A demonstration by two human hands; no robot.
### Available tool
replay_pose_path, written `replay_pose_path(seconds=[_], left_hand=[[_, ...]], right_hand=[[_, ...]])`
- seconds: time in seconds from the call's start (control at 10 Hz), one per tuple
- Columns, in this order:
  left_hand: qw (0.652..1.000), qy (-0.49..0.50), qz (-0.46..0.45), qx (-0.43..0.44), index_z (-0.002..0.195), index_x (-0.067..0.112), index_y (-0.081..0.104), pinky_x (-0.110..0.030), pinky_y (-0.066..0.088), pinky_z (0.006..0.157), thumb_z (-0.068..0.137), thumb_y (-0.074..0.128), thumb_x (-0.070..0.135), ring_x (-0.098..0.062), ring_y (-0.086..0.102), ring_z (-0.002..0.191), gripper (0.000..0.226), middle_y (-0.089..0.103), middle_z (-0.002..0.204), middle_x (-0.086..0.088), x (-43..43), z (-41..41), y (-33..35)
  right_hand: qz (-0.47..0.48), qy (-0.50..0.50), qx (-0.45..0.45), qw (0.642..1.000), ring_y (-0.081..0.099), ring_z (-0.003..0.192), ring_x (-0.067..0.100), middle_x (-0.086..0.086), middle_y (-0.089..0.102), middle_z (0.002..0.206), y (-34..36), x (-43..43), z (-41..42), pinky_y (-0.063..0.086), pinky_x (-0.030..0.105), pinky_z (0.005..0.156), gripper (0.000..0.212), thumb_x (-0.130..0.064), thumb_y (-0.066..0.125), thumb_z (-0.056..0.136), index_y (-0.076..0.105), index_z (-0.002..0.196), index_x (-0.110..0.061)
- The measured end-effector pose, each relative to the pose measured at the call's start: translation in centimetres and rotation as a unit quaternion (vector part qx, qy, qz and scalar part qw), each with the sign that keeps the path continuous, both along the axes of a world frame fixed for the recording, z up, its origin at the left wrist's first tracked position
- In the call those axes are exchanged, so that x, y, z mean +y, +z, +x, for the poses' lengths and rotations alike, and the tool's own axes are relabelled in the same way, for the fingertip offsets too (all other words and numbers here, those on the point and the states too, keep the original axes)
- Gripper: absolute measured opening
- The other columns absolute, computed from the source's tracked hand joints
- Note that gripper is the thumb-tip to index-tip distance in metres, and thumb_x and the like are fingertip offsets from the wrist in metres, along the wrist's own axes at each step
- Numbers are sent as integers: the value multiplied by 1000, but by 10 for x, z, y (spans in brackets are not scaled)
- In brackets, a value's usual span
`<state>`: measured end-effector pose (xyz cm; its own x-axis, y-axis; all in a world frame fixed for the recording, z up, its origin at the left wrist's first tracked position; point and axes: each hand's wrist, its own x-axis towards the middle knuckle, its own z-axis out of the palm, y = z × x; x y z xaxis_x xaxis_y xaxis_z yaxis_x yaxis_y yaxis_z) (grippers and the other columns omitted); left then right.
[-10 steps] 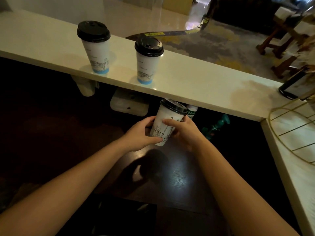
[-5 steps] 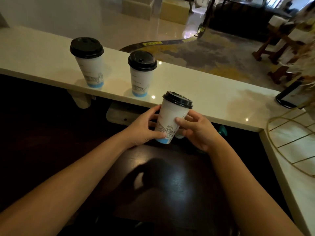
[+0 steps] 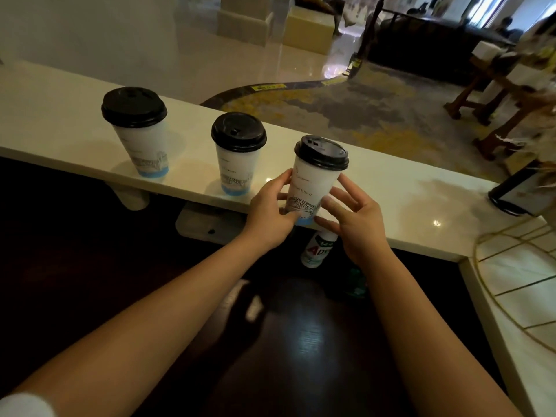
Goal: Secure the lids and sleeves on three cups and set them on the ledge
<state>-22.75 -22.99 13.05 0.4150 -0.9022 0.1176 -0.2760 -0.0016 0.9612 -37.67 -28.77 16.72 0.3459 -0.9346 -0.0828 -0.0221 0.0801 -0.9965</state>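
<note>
Two white paper cups with black lids stand on the cream ledge (image 3: 391,188): the left cup (image 3: 141,136) and the middle cup (image 3: 237,158). A third white cup (image 3: 313,182) with a black lid and a printed sleeve is at the ledge's near edge, upright and slightly tilted. My left hand (image 3: 270,212) grips its lower left side. My right hand (image 3: 352,218) touches its lower right side with thumb and fingertips, the fingers loosely spread. The cup's blue base is partly hidden by my fingers, so I cannot tell whether it rests on the ledge.
A small white bottle (image 3: 319,248) with red and green print stands under the ledge on the dark counter (image 3: 301,341). A dark device (image 3: 517,191) sits at the ledge's right end. A gold wire object (image 3: 511,266) lies on the white counter at right.
Both hands lifted the third cup from below the ledge up to its near edge. My right fingers have loosened and spread.
</note>
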Motion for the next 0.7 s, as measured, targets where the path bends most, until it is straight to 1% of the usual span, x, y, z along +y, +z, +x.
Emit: replay_pose_path(seconds=[0.1, 0.2, 0.3, 0.4, 0.5, 0.6, 0.7], left_hand=[[1000, 26, 3, -6, 147, 25, 37, -20, 50, 88, 81, 72, 0, -18, 54, 124, 78, 49, 143, -1, -15, -4, -10], [999, 42, -3, -1, 144, 25, 39, -20, 49, 90, 81, 72, -2, -20, 54, 125, 76, 50, 143, -2, -25, -8, -16], [998, 54, 2, -30, 142, 25, 40, -26, 50, 95, 81, 71, -1, -21, 54, 125, 74, 51, 141, -2, -30, -12, -19], [996, 52, 2, -68, 143, 23, 39, -39, 52, 100, 81, 71, 1, -22, 55, 124, 73, 52, 138, -4, -36, -16, -22], [995, 45, 15, -89, 143, 22, 38, -43, 51, 102, 82, 70, 1, -23, 55, 124, 73, 52, 136, -5, -40, -22, -21], [994, 37, 16, -99, 144, 20, 38, -43, 49, 104, 82, 69, 1, -23, 53, 125, 72, 52, 135, -6, -39, -26, -21], [993, 31, 29, -114, 147, 16, 34, -40, 44, 109, 83, 67, 0, -21, 49, 129, 73, 49, 139, -7, -33, -28, -19]], right_hand=[[-13, -16, 9, 1000, 70, 97, 7, -8, 63, 131, -10, -7, 5, 62, 36, 88, 60, -3, 65, 95, 49, 148, -25], [-18, -20, 17, 1000, 68, 97, 5, -13, 61, 126, -21, -12, 7, 62, 29, 85, 60, -6, 67, 94, 50, 148, -25], [-26, -27, 29, 999, 65, 110, 11, -14, 62, 125, -29, -15, 7, 61, 28, 87, 54, -7, 67, 95, 54, 144, -25], [-33, -37, 45, 998, 66, 118, 16, -8, 67, 128, -35, -20, 4, 59, 36, 96, 45, -6, 66, 95, 61, 137, -22], [-28, -51, 62, 996, 67, 119, 19, -2, 69, 129, -36, -23, 0, 58, 43, 98, 41, -7, 67, 94, 62, 133, -20], [-28, -54, 73, 995, 67, 118, 19, 1, 69, 130, -39, -24, -5, 58, 43, 99, 41, -8, 69, 93, 62, 133, -16], [-20, -63, 85, 994, 68, 115, 19, 1, 68, 128, -37, -21, -9, 57, 41, 99, 43, -11, 72, 91, 59, 132, -12]])
